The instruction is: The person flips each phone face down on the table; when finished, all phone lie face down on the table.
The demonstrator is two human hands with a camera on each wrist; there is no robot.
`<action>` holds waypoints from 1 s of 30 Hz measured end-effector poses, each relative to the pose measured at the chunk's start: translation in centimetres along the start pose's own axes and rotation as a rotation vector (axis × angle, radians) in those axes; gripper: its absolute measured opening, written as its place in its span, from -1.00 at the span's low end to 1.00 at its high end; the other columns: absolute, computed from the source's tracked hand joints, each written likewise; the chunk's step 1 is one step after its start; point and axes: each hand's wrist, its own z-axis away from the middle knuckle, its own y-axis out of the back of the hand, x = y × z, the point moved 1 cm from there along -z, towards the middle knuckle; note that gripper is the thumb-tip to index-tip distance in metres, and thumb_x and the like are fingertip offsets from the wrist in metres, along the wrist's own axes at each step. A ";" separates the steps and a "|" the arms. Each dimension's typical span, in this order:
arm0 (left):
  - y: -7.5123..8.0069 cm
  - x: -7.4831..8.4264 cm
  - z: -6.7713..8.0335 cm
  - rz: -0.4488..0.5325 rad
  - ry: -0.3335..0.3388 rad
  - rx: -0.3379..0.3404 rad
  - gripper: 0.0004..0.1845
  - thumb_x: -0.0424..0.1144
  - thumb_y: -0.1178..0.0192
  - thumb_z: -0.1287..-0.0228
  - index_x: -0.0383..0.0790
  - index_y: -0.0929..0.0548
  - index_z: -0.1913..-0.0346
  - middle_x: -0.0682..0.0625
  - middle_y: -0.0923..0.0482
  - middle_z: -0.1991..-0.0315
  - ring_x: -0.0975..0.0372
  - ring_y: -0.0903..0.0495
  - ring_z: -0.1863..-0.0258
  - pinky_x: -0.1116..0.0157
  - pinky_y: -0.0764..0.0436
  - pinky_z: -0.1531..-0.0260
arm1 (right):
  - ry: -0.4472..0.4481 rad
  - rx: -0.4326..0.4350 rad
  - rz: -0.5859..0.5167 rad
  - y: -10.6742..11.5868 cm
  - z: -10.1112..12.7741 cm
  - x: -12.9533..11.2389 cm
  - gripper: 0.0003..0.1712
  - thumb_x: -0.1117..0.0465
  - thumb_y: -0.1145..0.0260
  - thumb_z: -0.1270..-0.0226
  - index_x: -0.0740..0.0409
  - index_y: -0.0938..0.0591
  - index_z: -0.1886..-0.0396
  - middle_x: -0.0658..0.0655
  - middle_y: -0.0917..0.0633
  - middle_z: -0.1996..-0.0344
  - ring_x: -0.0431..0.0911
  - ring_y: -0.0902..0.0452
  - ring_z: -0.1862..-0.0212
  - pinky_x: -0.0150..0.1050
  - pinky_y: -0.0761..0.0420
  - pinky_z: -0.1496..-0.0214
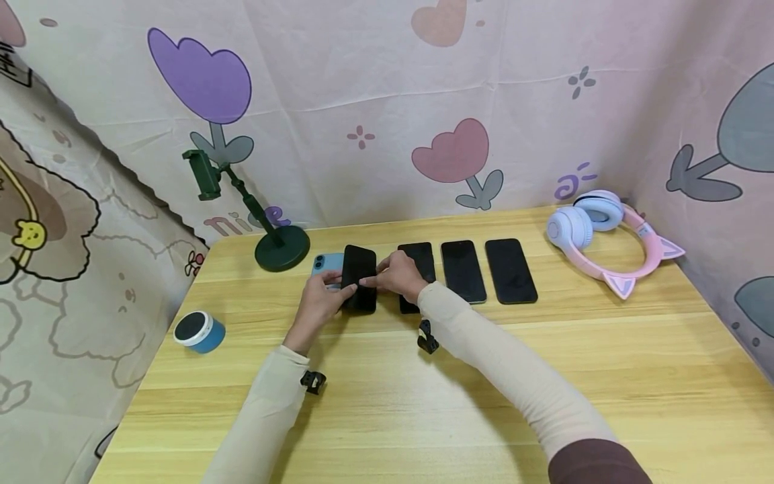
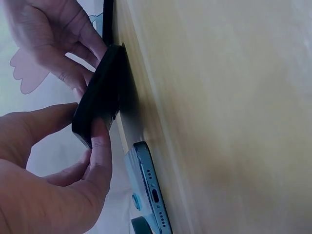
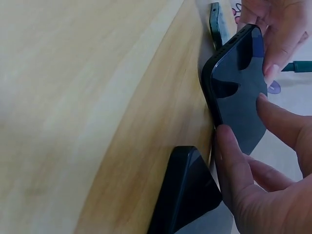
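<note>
Head view first: both hands met over a black phone (image 1: 359,277) on the desk (image 1: 423,376), in the left part of a row of phones. The left hand (image 1: 320,299) pinched its left edge and the right hand (image 1: 399,274) its right edge, so the fingers of both were clamped on it. I judged that a level, two-sided grip would serve best, because a blue phone (image 1: 325,263) lay just beside it on the left and another dark phone (image 1: 418,265) on the right, partly under the right hand. Two more dark phones (image 1: 463,270) lay further right, then the cat-ear headphones (image 1: 605,238). A green phone stand (image 1: 266,228) stood behind, and a small blue speaker (image 1: 199,331) was near the left desk edge.

Left wrist view: the black phone (image 2: 100,100) was tilted, one long side raised off the desk, thumb and fingers (image 2: 100,146) around it; the blue phone (image 2: 148,190) lay flat, very near.

Right wrist view: thumb (image 3: 231,156) and fingertips pressed the black phone (image 3: 239,92), the neighbour phone (image 3: 187,195) just beside.
</note>
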 end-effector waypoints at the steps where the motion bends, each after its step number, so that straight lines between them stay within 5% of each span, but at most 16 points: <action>1: 0.0 0.0 0.0 0.011 0.000 0.000 -0.39 -0.23 -0.34 -0.36 -0.44 -0.44 -0.37 -0.35 -0.51 -0.25 -0.13 -0.59 -0.17 0.00 -0.59 -0.13 | -0.005 -0.002 -0.009 0.0 0.0 0.0 -0.37 0.13 -0.56 -0.22 0.44 -0.63 -0.17 0.37 -0.59 -0.22 0.03 -0.76 0.17 -0.05 -0.66 -0.09; 30: 0.1 -0.9 0.2 0.361 -0.007 -0.001 -0.58 -0.34 -0.04 -0.57 -0.31 -0.47 -0.40 -0.26 -0.49 -0.28 -0.02 -0.52 -0.23 0.19 -0.62 -0.01 | -0.080 -0.016 -0.135 -0.6 0.2 0.1 -0.30 -0.04 -0.54 -0.23 0.37 -0.63 -0.20 0.31 -0.53 -0.29 -0.02 -0.76 0.12 -0.10 -0.66 -0.10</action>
